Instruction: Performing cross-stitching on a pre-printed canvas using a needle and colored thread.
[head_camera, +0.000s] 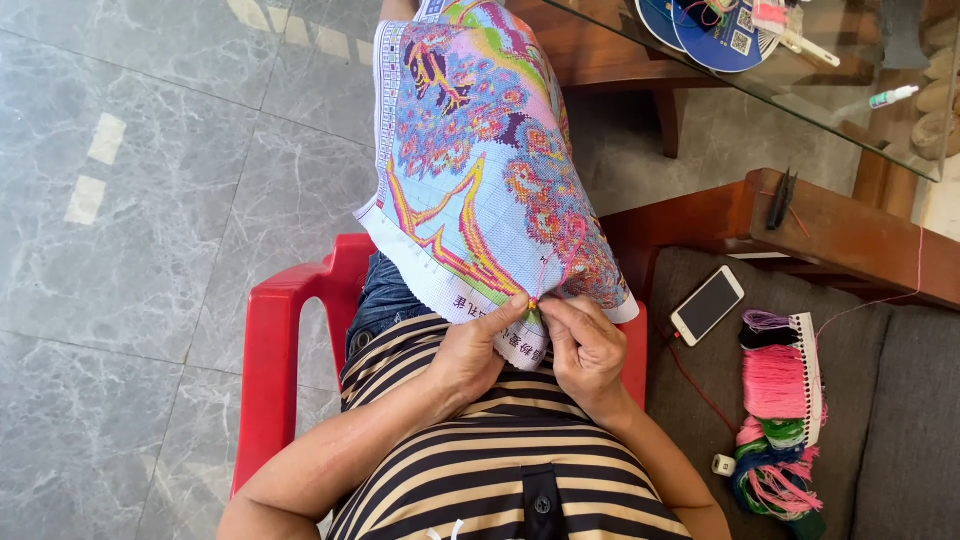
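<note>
A cross-stitch canvas (470, 150) is draped over the lap of a person seated on 1 red plastic chair (275, 360), and its near hem is gathered between 2 hands. The left hand (478, 350) is closed on the white border of the cloth, thumb pressed against the hem; the right hand (585, 345) is curled with its fingertips pinched at the same spot, just beside the left thumb. Whether a needle is held there cannot be told.

No closed container is seen. On the grey sofa cushion (900, 400) at the right, 1 thread organiser card (785, 385) is laid, loaded with skeins of purple, black, pink and green thread, with loose pink and blue strands spilling past its lower end. 1 white phone (707, 305) is laid face up just beside it. On the wooden sofa arm (850, 235), 1 dark pair of snips (781, 200) is rested. On the glass table (800, 90) above, 2 round blue discs (715, 35) and 1 small white tube (893, 96) are seen.

The canvas's far edge hangs over the knees toward the grey marble floor (150, 200), which lies open to the left. To the right, the chair is set close against the sofa.
</note>
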